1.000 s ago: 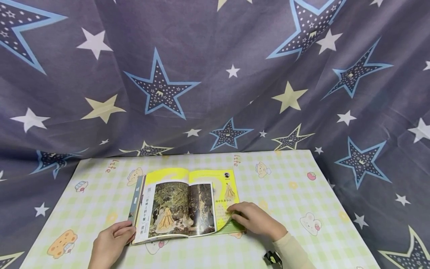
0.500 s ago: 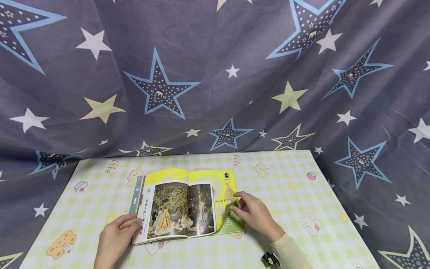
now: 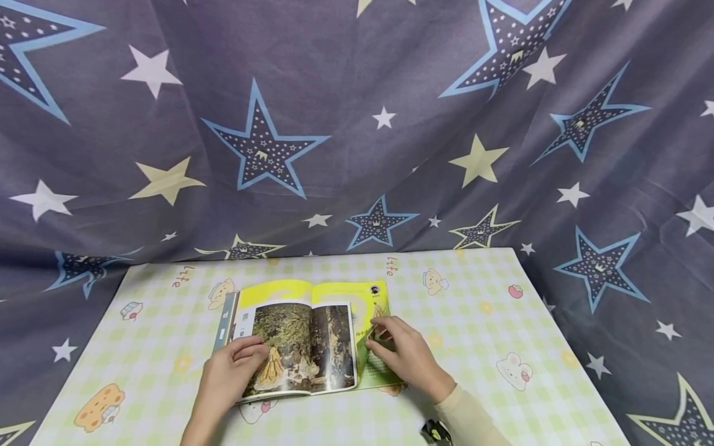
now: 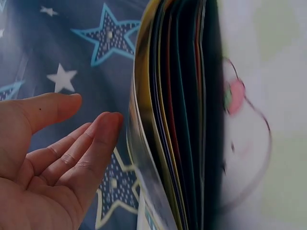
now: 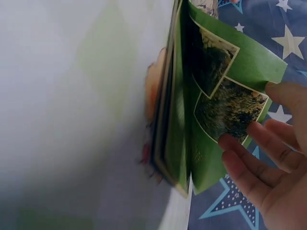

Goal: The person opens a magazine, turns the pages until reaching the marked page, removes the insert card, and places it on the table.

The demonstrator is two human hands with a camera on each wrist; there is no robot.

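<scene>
An open book (image 3: 281, 325) lies on the table, showing a large painting of people under trees across both pages, with yellow margins. My right hand (image 3: 409, 359) pinches the right page by its outer edge and bends it up. In the right wrist view, the lifted page's green back (image 5: 254, 52) carries dark pictures, with my thumb at its edge and fingers against that side. My left hand (image 3: 229, 371) is over the left page, hiding its lower corner. Its fingers are loosely bent, holding nothing, beside the book's stacked page edges (image 4: 182, 124) in the left wrist view.
A checked tablecloth (image 3: 480, 415) with cartoon prints covers the table. Behind and at the sides hangs a dark curtain (image 3: 334, 93) with stars. A small black object (image 3: 436, 432) shows by the right sleeve (image 3: 468, 415).
My left hand has moved right, from the book's left edge to over the left page. My right hand has lifted the right page's edge and drawn it leftward, uncovering more green underneath.
</scene>
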